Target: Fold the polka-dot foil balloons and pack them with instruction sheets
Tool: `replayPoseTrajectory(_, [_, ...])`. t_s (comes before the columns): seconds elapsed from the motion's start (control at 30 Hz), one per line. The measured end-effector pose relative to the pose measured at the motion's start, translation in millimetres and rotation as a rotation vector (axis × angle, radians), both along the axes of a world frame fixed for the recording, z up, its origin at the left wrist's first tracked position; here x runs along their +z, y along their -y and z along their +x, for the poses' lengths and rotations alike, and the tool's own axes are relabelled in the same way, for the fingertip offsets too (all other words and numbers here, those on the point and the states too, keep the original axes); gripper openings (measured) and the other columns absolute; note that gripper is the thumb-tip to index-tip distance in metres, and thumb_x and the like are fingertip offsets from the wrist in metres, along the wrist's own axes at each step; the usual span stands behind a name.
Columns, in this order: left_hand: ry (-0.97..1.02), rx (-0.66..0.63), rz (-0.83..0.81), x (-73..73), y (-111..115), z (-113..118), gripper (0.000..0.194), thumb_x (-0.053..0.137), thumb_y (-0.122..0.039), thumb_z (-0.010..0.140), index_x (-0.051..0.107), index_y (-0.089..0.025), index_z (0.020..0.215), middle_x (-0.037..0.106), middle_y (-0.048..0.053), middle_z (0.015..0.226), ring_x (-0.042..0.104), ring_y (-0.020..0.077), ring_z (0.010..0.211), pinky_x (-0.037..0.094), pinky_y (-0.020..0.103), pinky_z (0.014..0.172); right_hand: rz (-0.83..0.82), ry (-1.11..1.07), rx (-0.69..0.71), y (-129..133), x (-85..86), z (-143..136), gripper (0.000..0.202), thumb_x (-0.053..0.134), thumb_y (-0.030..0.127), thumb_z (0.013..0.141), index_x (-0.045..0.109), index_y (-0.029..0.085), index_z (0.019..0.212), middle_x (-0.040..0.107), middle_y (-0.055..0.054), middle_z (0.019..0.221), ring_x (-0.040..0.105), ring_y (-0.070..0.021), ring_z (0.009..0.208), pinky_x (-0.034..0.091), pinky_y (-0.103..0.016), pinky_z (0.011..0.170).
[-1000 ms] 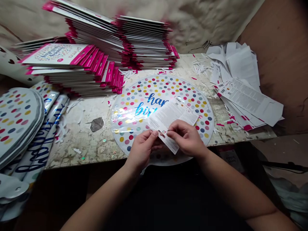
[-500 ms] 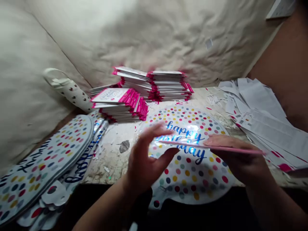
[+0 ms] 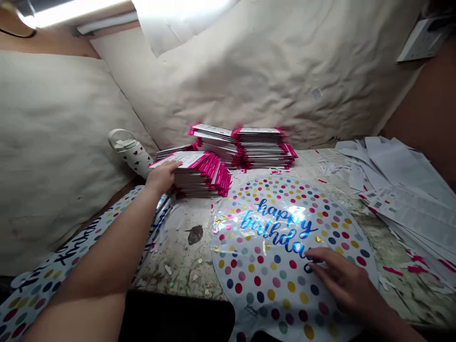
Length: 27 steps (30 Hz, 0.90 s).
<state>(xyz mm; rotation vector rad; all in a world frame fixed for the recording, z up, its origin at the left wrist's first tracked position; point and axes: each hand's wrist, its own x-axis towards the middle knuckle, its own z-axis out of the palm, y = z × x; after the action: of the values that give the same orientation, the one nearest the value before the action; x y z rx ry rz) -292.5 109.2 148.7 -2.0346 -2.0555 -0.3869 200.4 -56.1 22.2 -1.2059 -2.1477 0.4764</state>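
My left hand (image 3: 162,178) reaches out to the front stack and grips the left edge of its top packet, a flat white packet (image 3: 187,158) with a pink edge. Under it are several more pink-edged packets (image 3: 204,183), fanned a little unevenly. My right hand (image 3: 338,275) hovers at the right part of a flat foil balloon (image 3: 263,266) with coloured dots and blue "happy birthday" lettering. Its thumb and forefinger are apart near the last letter, with nothing visible between them. The balloon's neck hangs over the table's front edge.
Two taller packet stacks (image 3: 261,149) stand against the papered wall. A white tumbler (image 3: 133,156) with hearts leans at the left. More dotted balloons (image 3: 46,280) lie under my left arm. Paper strips (image 3: 402,199) and scraps cover the right side of the worktop.
The pink-edged packet that was between my hands above the balloon is gone from there. My left hand has moved forward to the front stack; my right has lowered over the balloon.
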Motion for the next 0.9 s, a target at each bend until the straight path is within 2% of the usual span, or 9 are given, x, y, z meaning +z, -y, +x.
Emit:
replayPoseTrajectory(0.1, [0.013,0.008,-0.074,-5.8,-27.0,5.5,0.05,0.044,-0.011,0.075,0.053,-0.011,0.123,0.051,0.014,0.13,0.045,0.0314,0.119,0.034,0.045,0.097,0.117,0.274,0.183,23.7,-16.0,6.9,0.039,0.057,0.035,0.081,0.056,0.027,0.119,0.059,-0.009,0.121,0.056,-0.0281,0.111,0.052,-0.043,0.088])
replayPoseTrajectory(0.2, [0.052,-0.067,-0.066,-11.8,-11.6,56.6,0.048,0.042,-0.01,0.076,0.051,-0.01,0.123,0.055,0.015,0.123,0.045,0.0299,0.117,0.029,0.048,0.098,0.331,0.493,0.281,41.1,-31.3,14.1,0.058,0.057,0.022,0.08,0.04,0.028,0.135,0.044,-0.009,0.138,0.041,-0.0318,0.125,0.041,-0.054,0.097])
replayPoseTrajectory(0.37, [0.144,-0.713,-0.227,-53.1,123.3,195.3,0.027,0.041,-0.035,0.086,0.063,-0.019,0.086,0.066,0.006,0.085,0.058,0.0178,0.078,0.046,0.03,0.071,0.371,0.365,0.263,46.2,-28.3,20.0,0.051,0.041,0.01,0.085,0.039,0.019,0.136,0.054,-0.009,0.128,0.049,-0.021,0.12,0.044,-0.039,0.098])
replayPoseTrajectory(0.43, [0.094,-0.972,-0.348,-72.0,179.7,234.7,0.035,0.052,-0.051,0.077,0.062,-0.018,0.079,0.064,0.006,0.077,0.056,0.019,0.069,0.046,0.03,0.06,0.291,0.263,0.193,43.7,-18.1,18.6,0.052,0.04,0.008,0.083,0.042,0.016,0.134,0.061,-0.009,0.12,0.056,-0.0186,0.111,0.05,-0.032,0.092])
replayPoseTrajectory(0.47, [0.06,-0.992,-0.358,-78.8,199.3,246.7,0.029,0.049,-0.042,0.082,0.062,-0.016,0.078,0.063,0.006,0.076,0.055,0.0189,0.066,0.045,0.03,0.058,0.266,0.236,0.163,42.7,-13.5,17.5,0.053,0.039,0.006,0.082,0.043,0.016,0.133,0.062,-0.009,0.117,0.058,-0.0182,0.109,0.051,-0.031,0.09])
replayPoseTrajectory(0.6, [0.25,-0.863,-0.586,-85.3,212.5,251.4,0.022,0.041,-0.013,0.082,0.063,-0.016,0.082,0.063,0.005,0.079,0.057,0.0162,0.073,0.044,0.025,0.065,0.193,0.254,0.165,43.5,-6.9,14.8,0.051,0.038,0.004,0.08,0.051,0.016,0.127,0.062,-0.009,0.117,0.059,-0.0197,0.108,0.05,-0.034,0.091])
replayPoseTrajectory(0.7, [0.515,-0.661,-0.868,-85.9,185.5,237.4,0.009,0.055,-0.02,0.076,0.061,-0.016,0.07,0.06,0.0,0.07,0.055,0.0121,0.067,0.04,0.021,0.06,0.031,0.295,0.224,42.4,-4.5,17.8,0.047,0.041,0.007,0.08,0.055,0.018,0.124,0.06,-0.008,0.121,0.056,-0.0209,0.112,0.048,-0.036,0.094])
replayPoseTrajectory(0.8, [0.753,-0.425,-1.16,-94.7,158.0,227.2,0.022,0.068,-0.035,0.065,0.057,-0.015,0.065,0.049,-0.005,0.055,0.044,0.0083,0.052,0.031,0.019,0.049,-0.268,0.327,0.298,31.4,12.5,21.5,0.047,0.057,0.023,0.077,0.055,0.022,0.124,0.056,-0.005,0.127,0.051,-0.0234,0.118,0.044,-0.037,0.098])
replayPoseTrajectory(0.9, [0.907,-0.411,-1.358,-100.4,138.4,226.0,0.03,0.063,-0.045,0.069,0.058,-0.015,0.072,0.041,-0.007,0.052,0.034,0.0063,0.046,0.026,0.019,0.045,-0.535,0.353,0.323,13.9,38.6,12.8,0.066,0.067,0.051,0.067,0.053,0.024,0.126,0.057,-0.006,0.125,0.055,-0.0262,0.111,0.046,-0.035,0.092])
